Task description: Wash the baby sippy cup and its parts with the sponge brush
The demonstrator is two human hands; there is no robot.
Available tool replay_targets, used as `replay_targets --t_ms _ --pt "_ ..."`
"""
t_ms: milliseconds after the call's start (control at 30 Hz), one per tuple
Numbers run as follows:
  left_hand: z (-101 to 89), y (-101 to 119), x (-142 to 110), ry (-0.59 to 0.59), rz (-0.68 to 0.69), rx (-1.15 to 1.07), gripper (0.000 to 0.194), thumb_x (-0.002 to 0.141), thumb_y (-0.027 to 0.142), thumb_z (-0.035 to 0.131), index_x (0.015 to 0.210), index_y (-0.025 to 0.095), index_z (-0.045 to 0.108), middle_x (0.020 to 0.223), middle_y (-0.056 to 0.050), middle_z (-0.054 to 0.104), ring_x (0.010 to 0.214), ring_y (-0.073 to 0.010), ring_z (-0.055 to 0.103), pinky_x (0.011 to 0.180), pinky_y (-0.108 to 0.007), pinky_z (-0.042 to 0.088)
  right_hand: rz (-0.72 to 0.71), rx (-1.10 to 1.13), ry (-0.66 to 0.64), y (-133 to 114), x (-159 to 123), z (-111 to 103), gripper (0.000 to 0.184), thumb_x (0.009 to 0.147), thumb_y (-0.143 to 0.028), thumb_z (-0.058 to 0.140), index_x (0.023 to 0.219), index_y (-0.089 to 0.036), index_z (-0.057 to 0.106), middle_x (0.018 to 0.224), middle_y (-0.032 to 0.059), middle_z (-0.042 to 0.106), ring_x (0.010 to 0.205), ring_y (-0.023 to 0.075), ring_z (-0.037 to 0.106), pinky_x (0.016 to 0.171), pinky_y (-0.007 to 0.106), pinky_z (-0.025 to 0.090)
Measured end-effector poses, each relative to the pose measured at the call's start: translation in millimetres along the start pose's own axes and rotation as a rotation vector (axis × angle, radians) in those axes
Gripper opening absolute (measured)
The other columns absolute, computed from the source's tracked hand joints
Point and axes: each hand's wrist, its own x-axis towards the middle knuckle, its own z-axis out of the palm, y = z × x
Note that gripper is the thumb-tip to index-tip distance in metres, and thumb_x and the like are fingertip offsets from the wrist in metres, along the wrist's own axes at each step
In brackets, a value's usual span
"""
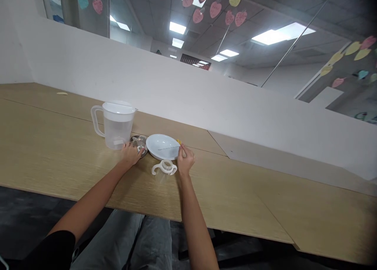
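Observation:
My left hand (130, 154) reaches to a small round metal bowl (144, 154). Its fingers are bent at small clear-and-white parts (140, 143) in the bowl; what exactly they grip is hard to make out. In a pinch, my right hand (185, 160) holds a thin rod (169, 148), which points left across a white oval dish (161, 155). A bit of yellow (179, 141) shows just behind the right fingertips. Between my forearms, in front of the dish, stands a clear cup with a white two-handled collar (166, 166).
A translucent lidded pitcher (118, 124) stands left of the bowl, its handle to the left. A small pale flat piece (62, 93) lies far left on the wooden table (235, 191). Behind the table is a low white wall (188, 93) with glass above it.

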Motion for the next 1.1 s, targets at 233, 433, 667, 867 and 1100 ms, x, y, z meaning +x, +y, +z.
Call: replay_targets --t_ms 233,433,667,867,1100 --pt "-6.0 3.7 -3.0 -0.02 0.019 0.06 0.053 0.093 0.049 0.041 0.08 0.009 0.073 0.104 -0.025 0.065 0.11 -0.0403 0.05 0.091 -0.052 0.035 -0.062 0.057 0.163 -3.2 -1.6 1.2 0.039 0.091 -0.044 0.044 0.086 -0.016 0.072 0.09 0.0114 0.074 0.087 0.0211 0.069 0.089 0.038 0.049" --pt "2.0 -0.6 -0.6 -0.057 0.008 0.038 0.047 0.092 0.048 0.044 0.078 0.014 0.074 0.094 -0.023 0.068 0.107 -0.0414 0.052 0.088 -0.055 0.035 -0.086 0.056 0.157 -4.0 -2.4 0.1 0.039 0.092 -0.044 0.044 0.086 -0.016 0.071 0.088 0.0112 0.074 0.083 0.0199 0.068 0.087 0.037 0.05" --pt "5.5 -3.3 0.4 -0.004 -0.008 -0.013 0.047 0.092 0.05 0.043 0.087 0.012 0.072 0.098 -0.025 0.067 0.109 -0.0417 0.051 0.089 -0.055 0.035 -0.066 0.093 0.153 -4.4 -2.7 1.3 0.037 0.091 -0.042 0.042 0.089 -0.016 0.069 0.089 0.0111 0.073 0.083 0.0193 0.068 0.081 0.035 0.054" --pt "8.0 -4.6 -0.7 -0.001 0.043 0.063 0.05 0.093 0.051 0.041 0.094 0.01 0.07 0.102 -0.025 0.066 0.106 -0.0393 0.054 0.087 -0.05 0.037 -0.049 0.169 0.149 -5.5 -3.7 2.6 0.034 0.09 -0.039 0.043 0.09 -0.015 0.067 0.089 0.0106 0.071 0.077 0.0172 0.066 0.074 0.031 0.057" --pt "3.4 -2.2 0.0 -0.092 0.097 0.165 0.058 0.097 0.053 0.033 0.102 0.009 0.069 0.109 -0.023 0.066 0.116 -0.0353 0.051 0.095 -0.046 0.036 -0.078 0.202 0.175 -3.2 -4.3 4.1 0.028 0.088 -0.036 0.048 0.088 -0.016 0.068 0.085 0.0083 0.071 0.073 0.0157 0.066 0.07 0.03 0.056"
